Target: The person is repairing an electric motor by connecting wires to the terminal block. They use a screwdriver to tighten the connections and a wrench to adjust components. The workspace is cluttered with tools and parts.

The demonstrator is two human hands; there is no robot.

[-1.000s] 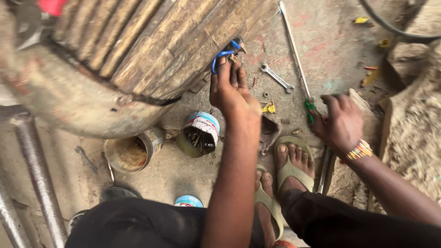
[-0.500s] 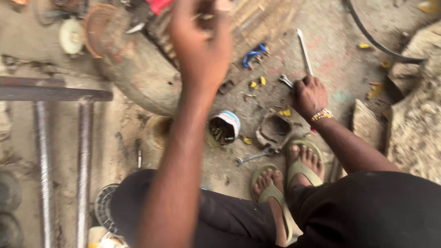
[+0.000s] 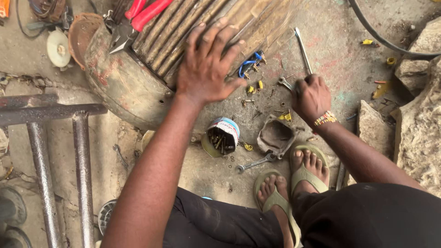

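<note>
My left hand (image 3: 206,69) lies flat with fingers spread on the ribbed side of a large rusty motor housing (image 3: 138,78). Red-handled pliers (image 3: 138,18) rest on top of that housing, a little left of my hand. My right hand (image 3: 311,95) is down on the ground, fingers curled around the end of a small wrench (image 3: 285,83). A long metal rod (image 3: 303,49) lies just beyond it. A tin can of bolts (image 3: 222,137) and a grey metal cover (image 3: 275,137) sit on the ground between my arms.
A combination wrench (image 3: 255,162) lies in front of my sandalled feet (image 3: 294,183). Blue wire (image 3: 250,62) and yellow scraps litter the floor. A steel pipe frame (image 3: 55,151) stands at left, rough stone blocks (image 3: 415,124) at right, a black cable (image 3: 381,39) above.
My left hand came down from in front of the camera and settled flat on the motor housing. My right hand stayed on the ground by the small wrench. The view shifted.
</note>
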